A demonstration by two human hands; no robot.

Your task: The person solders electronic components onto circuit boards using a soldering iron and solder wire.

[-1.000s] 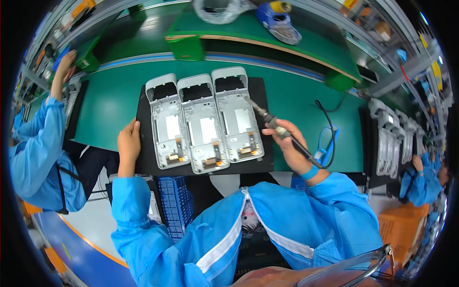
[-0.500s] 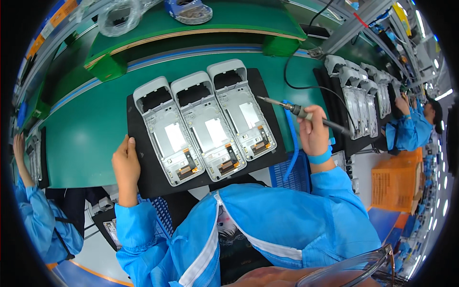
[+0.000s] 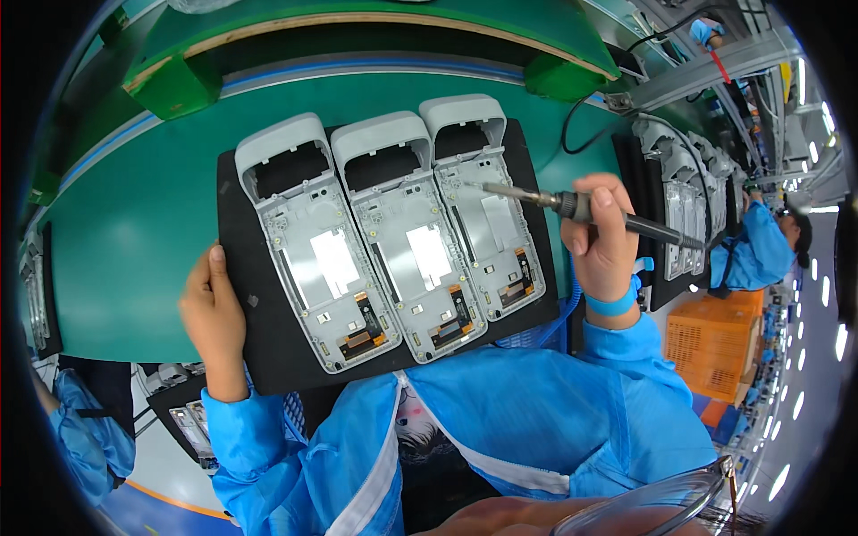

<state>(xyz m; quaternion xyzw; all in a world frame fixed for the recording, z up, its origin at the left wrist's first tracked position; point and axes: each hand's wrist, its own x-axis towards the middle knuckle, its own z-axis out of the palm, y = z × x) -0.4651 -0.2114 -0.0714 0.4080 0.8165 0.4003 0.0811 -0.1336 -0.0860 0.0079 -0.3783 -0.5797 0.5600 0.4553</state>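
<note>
My right hand (image 3: 604,234) is closed round a soldering iron (image 3: 572,205), its tip pointing left over the rightmost housing (image 3: 483,192). Whether the tip touches it I cannot tell. With my left hand (image 3: 214,317) I grip the left edge of a black board (image 3: 246,330), thumb on top, other fingers partly hidden. Beside the right one, a middle housing (image 3: 411,223) and a left housing (image 3: 313,223) lie on the board. All three are grey plastic shells with a raised frame at the far end and orange-brown flex circuits at the near end.
The green bench (image 3: 125,277) carries a raised green shelf (image 3: 375,31) at the back. More housings (image 3: 684,210) lie on the right, where a co-worker (image 3: 760,241) sits. An orange crate (image 3: 715,344) stands beyond my right arm. Another person's blue sleeve (image 3: 89,429) shows at left.
The board with the housings appears larger and nearer in view. The iron's tip has gone from beside the right housing to over its upper part. My left hand still grips the board.
</note>
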